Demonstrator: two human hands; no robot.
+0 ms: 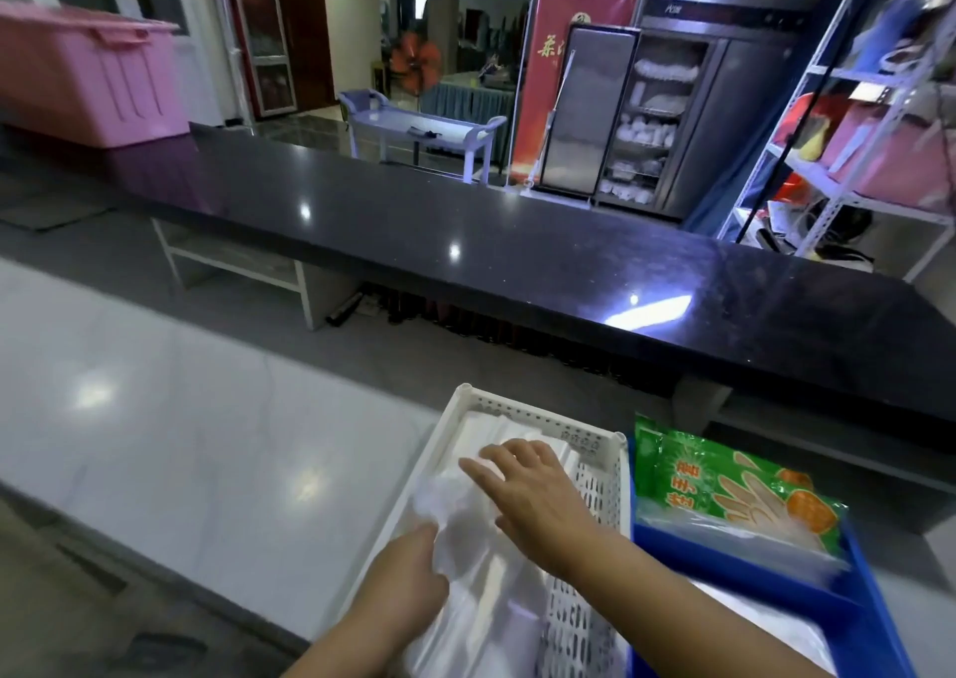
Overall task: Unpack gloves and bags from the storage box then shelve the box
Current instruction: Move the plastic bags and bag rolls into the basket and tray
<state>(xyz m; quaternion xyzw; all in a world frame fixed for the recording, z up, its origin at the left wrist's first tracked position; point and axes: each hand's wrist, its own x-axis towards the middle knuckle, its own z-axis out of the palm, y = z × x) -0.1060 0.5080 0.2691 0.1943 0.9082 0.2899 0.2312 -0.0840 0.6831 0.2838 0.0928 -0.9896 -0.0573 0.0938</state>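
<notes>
A white perforated basket (602, 475) sits on the white counter at the bottom centre, with clear plastic bags (455, 512) inside. My left hand (403, 584) pinches the near edge of the crumpled bags. Over the same bags lies my right hand (533, 496), fingers spread and pressing down. To the right is a blue bin (724, 563) holding green packets of disposable gloves (724, 481) and more clear bags. A pink storage box (88, 72) stands at the far left on the dark counter.
A long black counter (465, 232) runs across the middle, behind the white counter (181, 444). A metal shelf rack (869, 124) with assorted items stands at the far right. A lilac trolley (424, 129) and a glass-door cabinet (652, 124) are beyond.
</notes>
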